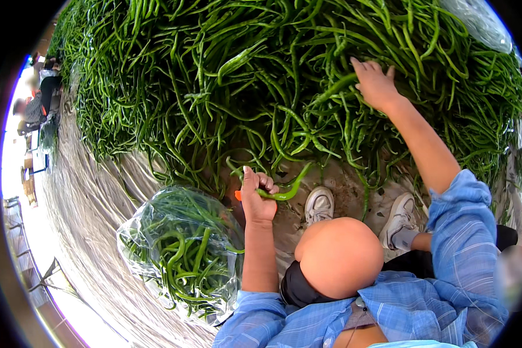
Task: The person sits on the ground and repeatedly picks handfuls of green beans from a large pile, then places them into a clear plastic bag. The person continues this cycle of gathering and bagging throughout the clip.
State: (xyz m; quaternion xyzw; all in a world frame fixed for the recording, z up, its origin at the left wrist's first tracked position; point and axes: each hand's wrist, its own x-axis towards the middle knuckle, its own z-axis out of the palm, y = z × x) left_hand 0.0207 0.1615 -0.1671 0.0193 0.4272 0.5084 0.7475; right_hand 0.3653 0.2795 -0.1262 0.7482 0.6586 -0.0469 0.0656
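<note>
A large heap of long green chili peppers fills the upper part of the view. My left hand, at the heap's near edge, is closed around curved green chili peppers that stick out on both sides of the fingers. A small orange thing shows at the outer side of that hand; its kind is unclear. Over the heap at the right, my right hand has its thumb and fingers at the end of a thick green chili pepper and appears to pinch it.
Left of my left forearm, a clear plastic bag holds many green chili peppers. Pale wrinkled sheeting covers the floor. My bent knee and white shoes are close to the heap. People sit at the far left.
</note>
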